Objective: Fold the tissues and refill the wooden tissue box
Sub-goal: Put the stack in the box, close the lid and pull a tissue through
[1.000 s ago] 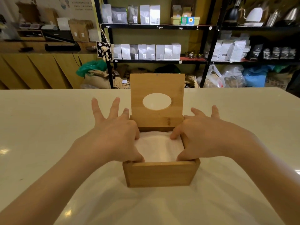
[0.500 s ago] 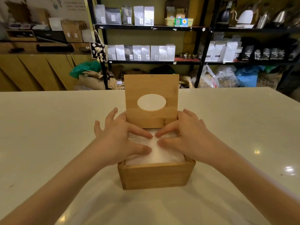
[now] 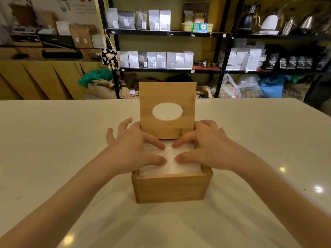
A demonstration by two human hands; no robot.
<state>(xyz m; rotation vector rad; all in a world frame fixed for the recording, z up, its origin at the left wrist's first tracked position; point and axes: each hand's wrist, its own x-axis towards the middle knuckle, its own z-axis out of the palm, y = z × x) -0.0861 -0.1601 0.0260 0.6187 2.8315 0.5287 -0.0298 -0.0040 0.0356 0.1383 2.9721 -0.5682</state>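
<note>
Left of centre frame, the left hand [image 3: 133, 149] lies spread with thumb and forefinger straight, pressing flat on the tissues [image 3: 170, 161], clamped on nothing. At centre the tissues sit inside the wooden box [image 3: 172, 188], stack filling it nearly to the rim, with the lid [image 3: 167, 110] upright directly behind both hands. Right of centre, the right hand [image 3: 206, 147] mirrors this, open and pressing. Both are about equally near; the lid probably comes down toward the wrists next.
</note>
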